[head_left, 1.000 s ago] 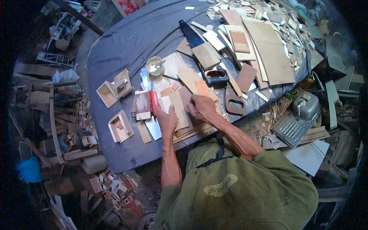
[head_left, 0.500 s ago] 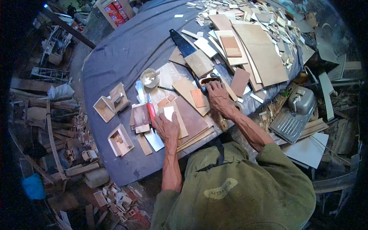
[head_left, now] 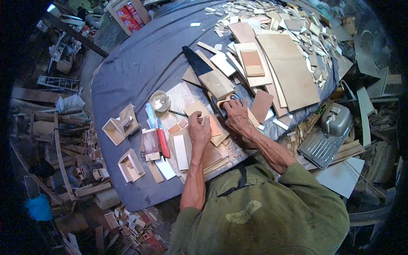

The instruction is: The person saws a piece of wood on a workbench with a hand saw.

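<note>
My right hand (head_left: 236,115) has its fingers closed over the orange and black handle of a handsaw (head_left: 196,60). The saw's dark blade points away from me, and a wooden block (head_left: 217,83) lies across part of it. Above the stacked boards, my left hand (head_left: 199,131) is loosely curled, thumb and forefinger apart, with nothing visible in it. Beside it an orange-brown wood piece (head_left: 215,126) rests on a light board. A white strip (head_left: 180,152) lies left of that wrist, near a red-handled tool (head_left: 162,138), probably a knife.
A bowl with white paste (head_left: 160,102) stands beyond my left hand. Small open wooden boxes (head_left: 114,127) sit at the left. Large plywood sheets (head_left: 289,70) and heaped offcuts (head_left: 276,12) cover the far right. A metal sink (head_left: 325,131) lies beyond the right edge.
My left hand has left the white strip and moved right and away from me. My right hand stays at the saw handle, whose orange part now shows; the saw has shifted slightly left.
</note>
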The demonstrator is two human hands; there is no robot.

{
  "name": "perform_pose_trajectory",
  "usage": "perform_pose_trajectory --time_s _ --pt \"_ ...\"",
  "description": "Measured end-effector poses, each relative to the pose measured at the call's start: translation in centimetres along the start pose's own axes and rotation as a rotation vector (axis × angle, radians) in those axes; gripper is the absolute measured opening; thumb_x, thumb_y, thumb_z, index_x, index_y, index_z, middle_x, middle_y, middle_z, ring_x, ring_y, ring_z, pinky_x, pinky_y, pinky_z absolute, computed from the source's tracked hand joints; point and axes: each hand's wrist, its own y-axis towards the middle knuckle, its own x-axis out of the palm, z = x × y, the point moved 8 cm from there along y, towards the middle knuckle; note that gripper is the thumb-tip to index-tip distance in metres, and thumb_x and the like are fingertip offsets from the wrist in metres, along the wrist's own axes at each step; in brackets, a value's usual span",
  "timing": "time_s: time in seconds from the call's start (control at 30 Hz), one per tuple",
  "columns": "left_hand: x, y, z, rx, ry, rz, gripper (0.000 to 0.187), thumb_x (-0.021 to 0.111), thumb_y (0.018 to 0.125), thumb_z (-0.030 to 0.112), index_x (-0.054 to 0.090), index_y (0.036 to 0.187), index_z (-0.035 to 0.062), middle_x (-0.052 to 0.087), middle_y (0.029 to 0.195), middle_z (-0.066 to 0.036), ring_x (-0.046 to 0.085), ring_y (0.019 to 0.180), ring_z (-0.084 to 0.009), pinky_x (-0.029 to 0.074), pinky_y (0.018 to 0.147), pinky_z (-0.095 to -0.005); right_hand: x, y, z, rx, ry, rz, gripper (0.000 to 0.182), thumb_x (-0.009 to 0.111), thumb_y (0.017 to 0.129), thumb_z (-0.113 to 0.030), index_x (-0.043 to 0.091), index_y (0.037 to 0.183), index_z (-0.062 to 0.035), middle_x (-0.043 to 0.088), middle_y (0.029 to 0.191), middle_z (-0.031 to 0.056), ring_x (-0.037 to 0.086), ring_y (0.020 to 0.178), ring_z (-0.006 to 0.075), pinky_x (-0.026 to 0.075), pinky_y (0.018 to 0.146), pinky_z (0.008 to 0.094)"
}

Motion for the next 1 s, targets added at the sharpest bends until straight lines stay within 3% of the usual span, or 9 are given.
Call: perform_pose_trajectory --time_s 0.1,0.23,0.37,0.47,0.53,0.6,0.63,0.73,1.0 --pt "1.8 1.4 0.1 -0.094 -0.110 -0.048 0.033 0.061 0.092 0.017 0.060 0.117 -0.0045 0.066 0.105 -0.021 0.068 0.089 -0.0299 0.053 0.077 -0.0383 -2.9 1.0 0.3 -0.080 0.168 0.130 0.035 0.077 0.072 -0.028 0.062 0.098 -0.0091 0.058 0.090 0.0099 0.058 0.095 0.0314 0.039 0.089 0.0539" --pt "3.5 2.3 0.7 -0.178 -0.360 0.033 0.026 0.055 0.095 0.013 0.061 0.114 -0.0036 0.068 0.100 -0.017 0.068 0.088 -0.0242 0.054 0.073 -0.0347 -5.8 1.3 2.0 -0.014 0.426 0.363 0.028 0.077 0.079 -0.020 0.062 0.095 -0.0028 0.052 0.078 0.0143 0.054 0.079 0.0336 0.044 0.074 0.0416" --pt "6.1 3.4 0.6 -0.274 -0.411 -0.007 0.023 0.054 0.097 0.012 0.062 0.111 -0.0031 0.067 0.100 -0.014 0.067 0.087 -0.0213 0.055 0.071 -0.0326 -7.6 0.0 3.5 0.235 0.683 0.409 0.022 0.080 0.080 -0.013 0.063 0.089 -0.0011 0.056 0.081 0.0133 0.054 0.068 0.0259 0.043 0.062 0.0364" --pt "8.2 4.5 0.7 -0.165 -0.359 -0.011 0.022 0.056 0.097 0.012 0.061 0.111 -0.0037 0.067 0.100 -0.014 0.068 0.087 -0.0208 0.055 0.070 -0.0316 -10.4 -0.4 5.0 0.509 0.779 0.381 0.027 0.079 0.079 -0.014 0.066 0.098 -0.0001 0.062 0.076 0.0133 0.060 0.066 0.0283 0.048 0.063 0.0392" --pt "9.5 5.4 2.0 -0.077 -0.280 0.005 0.021 0.058 0.094 0.011 0.062 0.108 -0.0048 0.068 0.100 -0.016 0.069 0.085 -0.0228 0.055 0.074 -0.0342 -10.6 -0.4 7.9 0.505 0.689 0.396 0.024 0.078 0.082 -0.017 0.067 0.092 0.0018 0.064 0.072 0.0041 0.059 0.067 0.0116 0.047 0.061 0.0288" --pt "11.1 6.5 2.8 -0.061 -0.304 -0.005 0.022 0.058 0.092 0.010 0.062 0.107 -0.0049 0.068 0.097 -0.016 0.069 0.083 -0.0236 0.055 0.075 -0.0343 -10.2 -1.2 9.8 0.721 1.153 0.454 0.024 0.076 0.083 -0.018 0.067 0.091 0.0020 0.061 0.066 0.0012 0.058 0.062 0.0105 0.046 0.057 0.0273" --pt "11.9 7.3 3.2 -0.052 -0.317 -0.008 0.022 0.059 0.091 0.010 0.062 0.107 -0.0050 0.068 0.096 -0.016 0.069 0.082 -0.0240 0.055 0.075 -0.0344 -9.0 -2.0 11.7 0.776 1.180 0.510 0.019 0.074 0.084 -0.015 0.068 0.090 0.0026 0.069 0.080 0.0052 0.061 0.066 0.0128 0.049 0.062 0.0258" --pt "13.0 9.3 5.1 -0.106 -0.367 0.027 0.026 0.061 0.088 0.015 0.062 0.105 -0.0037 0.070 0.089 -0.017 0.069 0.077 -0.0272 0.054 0.074 -0.0367 -8.9 -2.9 15.2 0.951 1.333 0.592 0.014 0.073 0.084 -0.013 0.067 0.088 -0.0009 0.063 0.069 0.0040 0.059 0.058 0.0129 0.047 0.054 0.0268" --pt "13.6 12.3 7.1 -0.092 -0.094 0.063 0.036 0.060 0.089 0.029 0.062 0.105 -0.0035 0.069 0.094 -0.021 0.066 0.089 -0.0355 0.049 0.083 -0.0442 -8.2 -4.3 21.8 0.970 1.617 0.690 0.009 0.062 0.090 -0.012 0.057 0.085 -0.0053 0.048 0.067 0.0017 0.048 0.060 0.0120 0.043 0.052 0.0276"
